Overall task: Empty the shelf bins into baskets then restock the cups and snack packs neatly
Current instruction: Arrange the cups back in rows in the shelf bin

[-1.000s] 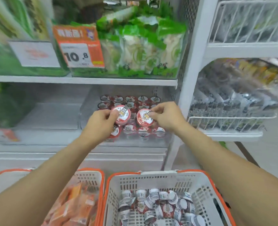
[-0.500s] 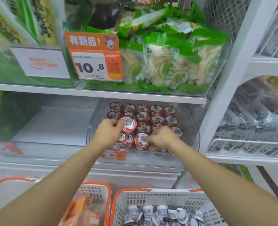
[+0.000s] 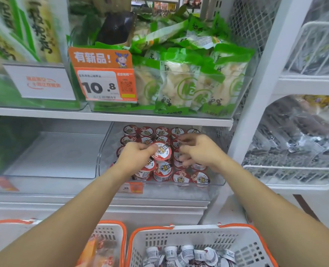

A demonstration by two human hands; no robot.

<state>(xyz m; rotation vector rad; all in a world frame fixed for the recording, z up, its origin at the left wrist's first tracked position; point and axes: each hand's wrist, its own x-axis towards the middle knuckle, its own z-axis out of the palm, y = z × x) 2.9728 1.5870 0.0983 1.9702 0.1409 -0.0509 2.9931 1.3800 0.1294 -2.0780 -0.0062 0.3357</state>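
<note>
A clear shelf bin [image 3: 216,181] on the lower shelf holds rows of small cups [image 3: 181,177] with red and white lids. My left hand [image 3: 133,158] grips one such cup [image 3: 162,152] just above the rows in the middle of the bin. My right hand [image 3: 199,151] hovers over the cups to the right of it, blurred, its fingers loosely bent and nothing seen in them. Below stands a white basket [image 3: 179,233] with an orange rim, holding several loose cups [image 3: 181,253]. A second basket [image 3: 109,225] to its left holds orange snack packs [image 3: 94,253].
An empty clear bin [image 3: 53,155] sits left of the cup bin. The shelf above carries a bin of green snack bags [image 3: 188,83] with an orange price tag [image 3: 104,78]. A white upright post [image 3: 256,93] and wire racks [image 3: 294,170] of dark packs stand to the right.
Both hands moved deeper into the cup bin. My right hand set its cup down among the front rows and lifted away; my left hand still holds its cup.
</note>
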